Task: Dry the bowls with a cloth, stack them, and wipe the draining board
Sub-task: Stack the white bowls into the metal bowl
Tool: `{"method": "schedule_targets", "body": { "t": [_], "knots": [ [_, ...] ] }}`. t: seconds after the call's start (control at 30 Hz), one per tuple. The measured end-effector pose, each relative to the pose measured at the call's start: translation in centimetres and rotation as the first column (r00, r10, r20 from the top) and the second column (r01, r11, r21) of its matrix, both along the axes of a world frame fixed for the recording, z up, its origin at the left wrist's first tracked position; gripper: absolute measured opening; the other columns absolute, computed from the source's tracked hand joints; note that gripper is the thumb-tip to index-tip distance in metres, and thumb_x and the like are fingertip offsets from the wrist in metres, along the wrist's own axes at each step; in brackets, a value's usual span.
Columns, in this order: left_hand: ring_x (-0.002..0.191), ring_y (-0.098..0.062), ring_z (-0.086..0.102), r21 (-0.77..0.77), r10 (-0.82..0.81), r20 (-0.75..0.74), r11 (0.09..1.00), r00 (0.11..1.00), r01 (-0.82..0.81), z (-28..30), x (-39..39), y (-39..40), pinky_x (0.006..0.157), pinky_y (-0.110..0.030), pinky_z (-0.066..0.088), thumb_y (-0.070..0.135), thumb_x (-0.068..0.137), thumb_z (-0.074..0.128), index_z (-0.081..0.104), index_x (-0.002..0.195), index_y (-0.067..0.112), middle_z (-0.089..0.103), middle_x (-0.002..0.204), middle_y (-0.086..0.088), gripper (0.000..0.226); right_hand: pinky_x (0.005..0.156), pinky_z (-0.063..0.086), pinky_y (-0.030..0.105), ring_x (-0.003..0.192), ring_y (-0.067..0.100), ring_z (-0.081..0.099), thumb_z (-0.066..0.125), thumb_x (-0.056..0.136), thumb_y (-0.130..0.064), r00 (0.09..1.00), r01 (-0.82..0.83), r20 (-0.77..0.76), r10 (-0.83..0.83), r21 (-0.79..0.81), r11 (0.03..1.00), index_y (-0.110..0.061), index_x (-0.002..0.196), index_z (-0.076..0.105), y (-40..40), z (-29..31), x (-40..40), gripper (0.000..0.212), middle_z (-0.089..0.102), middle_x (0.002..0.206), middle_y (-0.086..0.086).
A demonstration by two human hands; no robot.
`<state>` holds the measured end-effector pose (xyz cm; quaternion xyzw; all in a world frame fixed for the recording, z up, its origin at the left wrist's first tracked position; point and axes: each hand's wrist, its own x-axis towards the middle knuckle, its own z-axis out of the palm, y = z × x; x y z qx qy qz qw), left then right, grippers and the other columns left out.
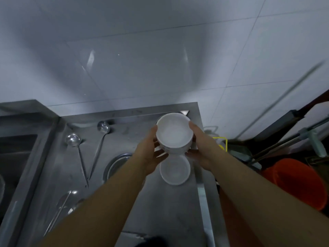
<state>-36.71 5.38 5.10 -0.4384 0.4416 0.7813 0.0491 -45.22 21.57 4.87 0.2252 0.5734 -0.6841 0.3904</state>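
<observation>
glossy white tiled wall (160, 50) across the far half, faint grout lines. below it a brushed stainless steel draining board (170, 207), flat and streaked, with a raised edge along the right. sunken steel sink (16, 157) at far left. round orange plastic bucket (295, 182) to the right, beyond the board's edge, among dark poles. rim of a round steel basin (115, 164) near the board's middle, partly hidden by the left forearm. held above the far right of the board: a smooth white ceramic bowl (174, 132), upright, possibly nested in another beneath. left hand (151, 154) and right hand (203, 148) curled around its sides. second white bowl (175, 170) resting on the board just nearer. two long thin steel ladles (73, 139) lying left, round cups far.
</observation>
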Motion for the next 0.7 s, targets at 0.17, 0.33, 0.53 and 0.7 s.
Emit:
{"method": "schedule_targets", "body": {
  "t": [0.17, 0.33, 0.53, 0.7],
  "knots": [
    [0.116, -0.032, 0.066, 0.046, -0.014, 0.010, 0.999, 1.000, 0.013, -2.9, -5.3, -2.7, 0.081, -0.040, 0.059, 0.061, 0.096, 0.064, 0.064, 0.136, 0.014, 0.068, 0.130, -0.010, 0.062, 0.079, 0.064, 0.041, 0.099, 0.025, 0.074, 0.075, 0.089, -0.059, 0.996, 0.088, 0.010, -0.088, -0.030, 0.996, -0.013, 0.132, 0.067, -3.3, -3.1, -3.9, 0.063, 0.075, 0.117, 0.006],
    [0.103, -0.028, 0.062, 0.068, -0.020, 0.031, 0.998, 0.999, 0.018, -6.3, -8.9, -4.7, 0.080, -0.040, 0.055, 0.059, 0.098, 0.060, 0.064, 0.141, 0.014, 0.065, 0.121, -0.010, 0.062, 0.093, 0.063, 0.047, 0.100, 0.025, 0.074, 0.077, 0.086, -0.061, 0.990, 0.140, 0.021, -0.140, 0.020, 0.990, -0.016, 0.126, 0.067, -6.0, -7.3, -7.1, 0.061, 0.075, 0.114, 0.003],
    [0.110, -0.031, 0.073, 0.048, -0.004, 0.004, 0.999, 1.000, 0.004, -9.1, -10.8, -5.8, 0.081, -0.039, 0.060, 0.050, 0.101, 0.059, 0.071, 0.131, 0.016, 0.078, 0.120, -0.012, 0.047, 0.083, 0.059, 0.041, 0.113, 0.024, 0.068, 0.075, 0.069, -0.066, 0.991, 0.092, 0.087, -0.097, 0.062, 0.994, -0.022, 0.144, 0.058, -7.8, -10.7, -8.9, 0.089, 0.070, 0.129, 0.003],
    [0.098, -0.026, 0.073, 0.061, 0.013, 0.040, 0.998, 0.999, -0.016, -10.5, -11.5, -5.9, 0.079, -0.036, 0.058, 0.045, 0.104, 0.054, 0.073, 0.115, 0.017, 0.082, 0.099, -0.006, 0.035, 0.069, 0.054, 0.033, 0.105, 0.019, 0.066, 0.069, 0.091, -0.057, 0.987, 0.131, 0.086, -0.134, 0.043, 0.990, -0.030, 0.128, 0.063, -8.3, -12.6, -9.3, 0.046, 0.070, 0.119, -0.003]
  ]
}}
